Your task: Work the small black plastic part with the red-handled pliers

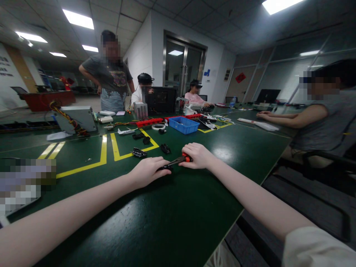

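Note:
My right hand (198, 155) is closed round the red-and-black handles of a pair of pliers (178, 160), whose jaws point left. Low over the green table, my left hand (151, 170) grips a small black part (167, 168), mostly covered by the fingers. The plier tips meet this part at the left fingertips; whether the jaws bite on it I cannot tell. Just beyond my hands lie more black plastic pieces, one piece (165, 148) behind the pliers and another piece (139, 152) on the yellow tape.
A blue bin (183, 125) stands beyond my hands, near a white cable coil (158, 127). A metal power supply (76, 119) with bundled wires is at the left. People are around the table, one person (319, 100) seated at the right. The table's edge (250, 198) runs along my right.

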Demonstrator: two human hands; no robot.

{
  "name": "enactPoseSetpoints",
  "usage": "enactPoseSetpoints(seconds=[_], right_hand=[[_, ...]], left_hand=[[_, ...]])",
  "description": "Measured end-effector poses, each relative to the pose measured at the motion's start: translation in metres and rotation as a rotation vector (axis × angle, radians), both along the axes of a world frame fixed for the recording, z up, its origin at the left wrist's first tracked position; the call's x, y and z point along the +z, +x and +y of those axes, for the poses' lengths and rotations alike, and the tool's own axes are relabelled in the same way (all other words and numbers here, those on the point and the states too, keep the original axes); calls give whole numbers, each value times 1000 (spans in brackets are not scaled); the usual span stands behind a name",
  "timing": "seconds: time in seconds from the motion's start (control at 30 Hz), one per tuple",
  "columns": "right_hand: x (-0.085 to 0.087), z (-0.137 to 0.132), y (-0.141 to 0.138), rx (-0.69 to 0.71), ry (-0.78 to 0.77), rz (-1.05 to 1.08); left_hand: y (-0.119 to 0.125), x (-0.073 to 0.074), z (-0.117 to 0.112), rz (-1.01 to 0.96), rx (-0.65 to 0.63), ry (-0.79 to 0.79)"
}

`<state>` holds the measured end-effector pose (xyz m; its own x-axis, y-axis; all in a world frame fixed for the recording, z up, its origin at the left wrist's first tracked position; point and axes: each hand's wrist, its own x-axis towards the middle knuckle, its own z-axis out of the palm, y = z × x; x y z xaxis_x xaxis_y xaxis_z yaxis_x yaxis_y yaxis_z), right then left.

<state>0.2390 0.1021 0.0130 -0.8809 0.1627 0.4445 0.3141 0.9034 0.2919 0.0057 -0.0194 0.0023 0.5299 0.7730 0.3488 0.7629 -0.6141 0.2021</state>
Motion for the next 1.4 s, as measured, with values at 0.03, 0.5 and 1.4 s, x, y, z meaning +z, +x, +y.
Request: enactPoseSetpoints(seconds=[0.03,0.5,1.4], right_hand=[[0,0,0,1,-3,0],[-1,-1,0,-8,-11,34],[1,-2,-2,-39,31,10]], left_hand=[[0,0,0,1,-4,-4],[-1,-2,3,-42,43,2],[1,-1,2,-45,39,-2]])
